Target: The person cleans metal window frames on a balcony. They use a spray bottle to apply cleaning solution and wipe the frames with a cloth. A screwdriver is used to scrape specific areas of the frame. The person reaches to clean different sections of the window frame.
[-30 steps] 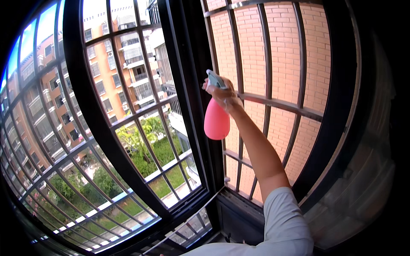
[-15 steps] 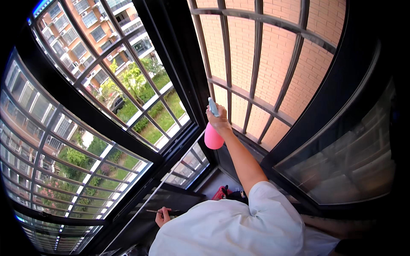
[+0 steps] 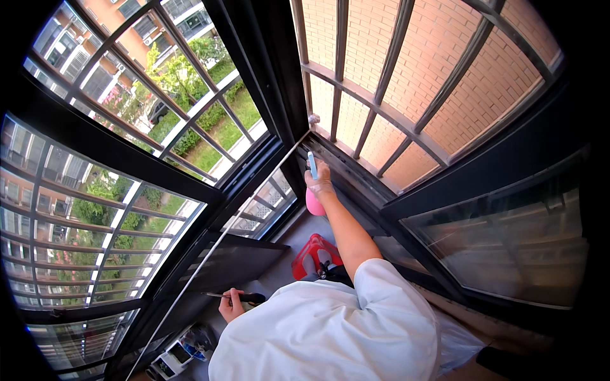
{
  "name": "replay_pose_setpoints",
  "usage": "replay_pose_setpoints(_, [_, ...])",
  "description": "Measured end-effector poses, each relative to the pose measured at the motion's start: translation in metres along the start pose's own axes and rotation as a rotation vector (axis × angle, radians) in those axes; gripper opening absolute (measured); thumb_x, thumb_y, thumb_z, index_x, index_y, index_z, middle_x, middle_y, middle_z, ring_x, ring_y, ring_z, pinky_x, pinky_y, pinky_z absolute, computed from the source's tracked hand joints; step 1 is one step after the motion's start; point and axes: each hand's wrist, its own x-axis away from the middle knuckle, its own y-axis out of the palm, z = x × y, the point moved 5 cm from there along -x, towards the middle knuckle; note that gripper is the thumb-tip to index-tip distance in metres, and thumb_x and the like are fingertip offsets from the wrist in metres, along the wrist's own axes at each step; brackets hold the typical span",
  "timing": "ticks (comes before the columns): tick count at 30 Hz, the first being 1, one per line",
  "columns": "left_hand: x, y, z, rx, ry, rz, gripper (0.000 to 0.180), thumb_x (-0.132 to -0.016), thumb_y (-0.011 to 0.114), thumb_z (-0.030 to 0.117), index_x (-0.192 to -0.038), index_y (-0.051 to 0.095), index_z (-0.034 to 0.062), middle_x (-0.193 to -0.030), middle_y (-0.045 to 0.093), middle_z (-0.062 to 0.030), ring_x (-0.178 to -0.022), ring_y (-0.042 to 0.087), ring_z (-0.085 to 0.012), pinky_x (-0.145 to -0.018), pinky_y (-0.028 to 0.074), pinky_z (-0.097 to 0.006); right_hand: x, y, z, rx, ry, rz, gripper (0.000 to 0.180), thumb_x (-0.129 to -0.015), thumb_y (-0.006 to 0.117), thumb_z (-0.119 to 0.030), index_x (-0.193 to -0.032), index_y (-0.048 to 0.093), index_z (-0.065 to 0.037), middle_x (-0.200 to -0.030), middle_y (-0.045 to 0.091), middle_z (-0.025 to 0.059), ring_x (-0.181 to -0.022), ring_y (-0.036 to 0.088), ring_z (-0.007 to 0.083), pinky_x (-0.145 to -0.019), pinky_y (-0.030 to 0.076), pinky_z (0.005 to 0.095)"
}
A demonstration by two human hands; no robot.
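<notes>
My right hand (image 3: 319, 179) is closed around a spray bottle with a pink body (image 3: 314, 204) and a pale blue spray head (image 3: 312, 164). That arm reaches forward to the corner, where the bottle is beside the dark window sill (image 3: 356, 170), below the bars. Down at the left, my left hand (image 3: 231, 306) grips a slim tool with a black handle (image 3: 254, 298) and a thin shaft. Its exact kind cannot be made out.
Metal bars (image 3: 381, 114) cover the window facing a brick wall. A glazed sash (image 3: 502, 235) stands at the right. A white cord (image 3: 216, 244) slants from the corner to the lower left. Below are a red stool-like object (image 3: 298, 261) and several items (image 3: 168, 363) on the floor.
The view has tipped downward, showing more of the floor and the red object. My right hand with the spray bottle has dropped from in front of the bars to below the sill.
</notes>
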Motion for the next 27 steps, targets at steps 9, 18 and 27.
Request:
replay_pose_setpoints(9, [0.004,-0.001,-0.017,0.009,-0.006,0.036,0.021,-0.092,0.056,0.016,-0.078,0.061,0.0011,-0.07,0.062,-0.0007,-0.061,0.05,-0.0038,-0.057,0.039,-0.019,0.009,0.001,0.02,0.06,0.096,-0.104,0.03,-0.064,0.055,-0.006,-0.093,0.062,-0.003,-0.085,0.062,0.0175,-0.081,0.059,0.0369,-0.078,0.048,0.0424])
replay_pose_setpoints(18, [0.007,0.008,-0.001,0.007,0.002,0.027,0.021,-0.092,0.054,0.015,-0.079,0.06,0.0003,-0.071,0.062,-0.0031,-0.061,0.056,-0.0073,-0.056,0.044,-0.022,0.015,0.001,-0.014,-0.062,-0.001,-0.243,0.038,-0.067,0.055,-0.004,-0.104,0.058,0.002,-0.097,0.06,0.022,-0.091,0.057,0.0395,-0.086,0.045,0.0425])
replay_pose_setpoints(27, [0.001,0.015,-0.013,-0.04,-0.042,0.02,0.02,-0.091,0.056,0.014,-0.078,0.06,-0.0003,-0.068,0.062,-0.0048,-0.064,0.058,-0.0107,-0.059,0.045,-0.025,-0.027,0.033,-0.184,-0.515,-0.24,-0.407,0.038,-0.073,0.055,-0.001,-0.111,0.056,0.0,-0.103,0.058,0.0154,-0.093,0.057,0.0311,-0.084,0.044,0.0359])
